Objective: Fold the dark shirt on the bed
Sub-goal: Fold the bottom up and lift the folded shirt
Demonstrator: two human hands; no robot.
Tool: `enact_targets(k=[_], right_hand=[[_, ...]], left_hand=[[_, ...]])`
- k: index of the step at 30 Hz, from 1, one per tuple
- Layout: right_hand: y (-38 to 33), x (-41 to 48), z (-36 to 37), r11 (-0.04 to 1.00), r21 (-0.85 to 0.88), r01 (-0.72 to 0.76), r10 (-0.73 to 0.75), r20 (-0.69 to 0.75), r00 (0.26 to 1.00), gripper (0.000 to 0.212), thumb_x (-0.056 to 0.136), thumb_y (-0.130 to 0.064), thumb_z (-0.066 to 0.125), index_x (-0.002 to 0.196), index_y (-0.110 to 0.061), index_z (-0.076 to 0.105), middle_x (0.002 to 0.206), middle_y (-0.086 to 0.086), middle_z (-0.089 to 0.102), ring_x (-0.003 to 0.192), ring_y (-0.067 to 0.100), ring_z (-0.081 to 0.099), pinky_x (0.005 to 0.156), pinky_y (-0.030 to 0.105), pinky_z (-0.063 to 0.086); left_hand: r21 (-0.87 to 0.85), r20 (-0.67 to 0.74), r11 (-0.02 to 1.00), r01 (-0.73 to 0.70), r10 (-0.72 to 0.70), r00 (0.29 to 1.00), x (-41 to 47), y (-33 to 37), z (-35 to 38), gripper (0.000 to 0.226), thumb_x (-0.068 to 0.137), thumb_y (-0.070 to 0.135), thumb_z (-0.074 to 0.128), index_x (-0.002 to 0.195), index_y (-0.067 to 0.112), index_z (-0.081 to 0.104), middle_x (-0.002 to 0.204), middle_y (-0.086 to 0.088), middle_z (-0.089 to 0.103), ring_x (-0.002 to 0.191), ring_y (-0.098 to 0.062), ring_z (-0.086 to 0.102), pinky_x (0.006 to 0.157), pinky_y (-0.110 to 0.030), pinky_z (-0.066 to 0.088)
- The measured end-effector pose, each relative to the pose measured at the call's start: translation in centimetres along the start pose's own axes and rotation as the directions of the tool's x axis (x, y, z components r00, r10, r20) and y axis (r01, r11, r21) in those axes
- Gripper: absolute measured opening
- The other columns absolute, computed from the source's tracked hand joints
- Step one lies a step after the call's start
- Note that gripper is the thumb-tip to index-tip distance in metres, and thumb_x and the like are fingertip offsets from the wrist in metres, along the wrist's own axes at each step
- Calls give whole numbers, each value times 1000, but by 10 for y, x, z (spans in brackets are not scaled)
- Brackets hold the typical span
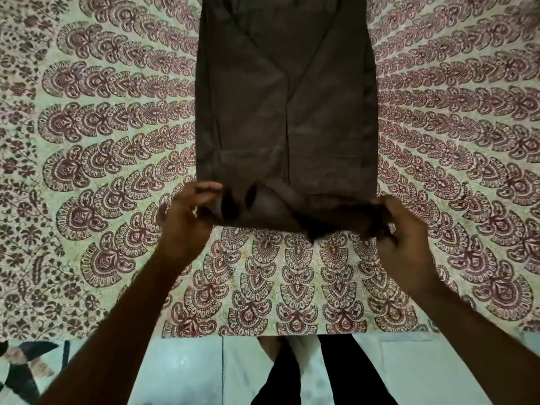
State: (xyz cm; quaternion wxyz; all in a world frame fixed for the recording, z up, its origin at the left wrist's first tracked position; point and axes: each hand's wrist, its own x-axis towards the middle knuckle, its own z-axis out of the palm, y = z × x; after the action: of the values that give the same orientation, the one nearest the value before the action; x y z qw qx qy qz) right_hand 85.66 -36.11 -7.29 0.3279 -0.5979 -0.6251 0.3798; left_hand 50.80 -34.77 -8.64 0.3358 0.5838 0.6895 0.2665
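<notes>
Left grip and right grip each pinching dark shirt hem corners on bed.

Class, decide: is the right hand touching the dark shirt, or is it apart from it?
Touching. The head view shows the right hand pinching the near right corner of the shirt, cloth bunched between its fingers.

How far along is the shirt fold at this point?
Done: the dark shirt lies on the patterned bedspread as a long narrow panel, both sides already folded inward. In hand: the left hand and right hand each grip a near bottom corner, hem lifted. Left: folding the hem up toward the collar end.
</notes>
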Motion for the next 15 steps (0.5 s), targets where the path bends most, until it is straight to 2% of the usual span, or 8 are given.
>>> enact_targets(k=[1,2,3,5,7,8,10,15], right_hand=[[-1,16,0,999,44,-32,33,-21,999,29,94,-20,49,113,-38,62,92,-24,70,91,-6,64,75,20,52],[2,33,2,994,81,-69,73,-41,997,24,98,-21,54,112,-38,63,95,-22,70,95,2,66,79,29,55],[9,53,4,992,73,-106,111,-76,991,19,99,-22,58,112,-34,65,100,-17,71,100,13,68,85,37,57],[23,91,11,986,-7,-166,164,-128,978,18,96,-21,63,113,-20,68,105,-1,71,105,24,68,95,45,56],[34,119,20,972,-50,-228,221,-119,968,13,95,-13,65,108,-13,69,101,1,70,101,21,67,91,31,54],[37,128,24,965,-66,-253,245,-113,963,11,96,-11,64,106,-12,69,97,0,69,98,20,67,83,24,51],[38,137,27,950,-100,-294,278,-146,949,10,99,-11,63,105,-9,70,92,-1,67,91,19,65,75,22,42],[35,146,24,924,-85,-373,352,-193,916,16,102,-17,60,98,-5,69,92,8,70,85,23,64,70,25,38]], left_hand=[[-140,9,982,128,-128,992,15,8,-1,29,90,-1,71,106,22,73,110,6,73,103,-18,71,80,-39,63],[-238,26,943,233,-233,972,29,14,1,20,93,2,70,108,14,73,95,10,75,90,-12,73,68,-28,63],[-292,33,903,316,-320,947,44,16,5,15,95,6,69,110,9,73,87,10,75,82,-11,73,62,-24,61],[-288,14,871,397,-411,912,71,14,14,21,97,19,70,111,3,73,91,-7,75,89,-27,74,72,-38,63],[-212,-10,886,412,-424,906,87,10,24,30,98,26,69,109,-2,72,100,-18,72,95,-33,71,87,-43,58],[-198,-16,885,422,-433,901,92,10,28,32,99,28,67,109,-2,71,101,-18,70,96,-30,68,88,-38,54],[-179,-35,868,464,-477,878,98,11,35,27,100,29,65,106,3,71,102,-14,68,96,-27,65,87,-35,49],[-235,-70,807,542,-570,819,101,7,36,30,104,33,57,110,7,71,108,-14,71,104,-31,66,95,-42,52]])
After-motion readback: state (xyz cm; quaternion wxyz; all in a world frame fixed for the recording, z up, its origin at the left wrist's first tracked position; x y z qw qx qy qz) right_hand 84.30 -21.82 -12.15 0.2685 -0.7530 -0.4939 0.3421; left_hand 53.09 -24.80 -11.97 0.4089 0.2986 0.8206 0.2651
